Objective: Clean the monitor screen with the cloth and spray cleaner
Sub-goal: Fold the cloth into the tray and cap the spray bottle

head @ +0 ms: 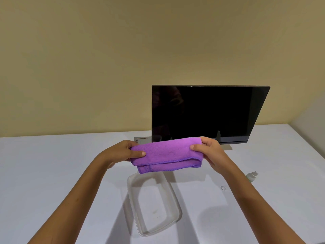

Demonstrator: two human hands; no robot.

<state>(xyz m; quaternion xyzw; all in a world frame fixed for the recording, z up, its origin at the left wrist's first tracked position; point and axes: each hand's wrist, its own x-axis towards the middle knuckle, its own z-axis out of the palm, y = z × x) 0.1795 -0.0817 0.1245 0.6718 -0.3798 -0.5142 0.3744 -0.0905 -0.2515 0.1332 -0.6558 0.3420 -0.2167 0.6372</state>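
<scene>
White worktop [52,173] below, carrying everything. Monitor [202,111] upright at the far edge, screen dark and glossy; probably rigid but fragile, likely to tip or mark under hard pressure, so best steadied by the frame while wiped lightly. Clear plastic tray [174,196] lying near the front, light and stiff by the look of it. Purple cloth [165,154] folded over and stretched in the air above the tray's far end, just in front of the screen's lower edge; soft, limp, fuzzy, surely light, best gripped at the ends or bunched into a pad. Left hand [123,152] pinching the cloth's left end, thumb on top; right hand [211,152] closed on the right end likewise. Small spray bottle [251,176] lying well to the right, smooth, probably slippery when wet, best taken around the body. Tiny clear cap [223,187] near it, loose on the worktop.
</scene>
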